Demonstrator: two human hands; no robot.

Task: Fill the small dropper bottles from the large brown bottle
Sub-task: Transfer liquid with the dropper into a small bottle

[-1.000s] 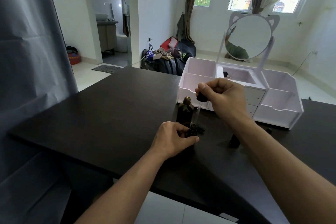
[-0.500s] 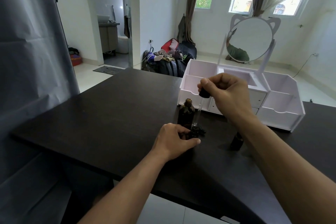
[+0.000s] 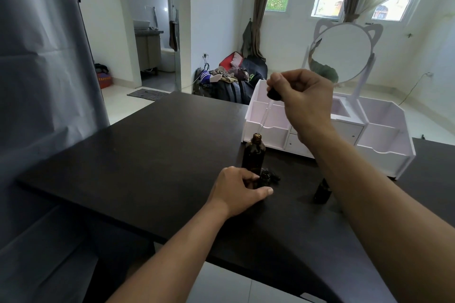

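Note:
The large brown bottle (image 3: 254,155) stands uncapped on the dark table (image 3: 147,155). My right hand (image 3: 302,98) pinches the black bulb of a glass dropper (image 3: 267,110), whose tip hangs just above the bottle's mouth. In front of the big bottle my left hand (image 3: 236,189) grips a small dark dropper bottle (image 3: 264,178) standing on the table. A second small dark bottle (image 3: 322,192) stands to the right, partly hidden by my right forearm.
A white organizer with open compartments and drawers (image 3: 381,140) sits behind the bottles, carrying a round cat-eared mirror (image 3: 342,51). A small dark object (image 3: 274,177) lies beside the held bottle. The table's front edge runs close to me; bags lie on the floor beyond.
My right hand has lifted the dropper out of the small bottle and carried it up and back, over the large bottle's mouth. My left hand kept its hold.

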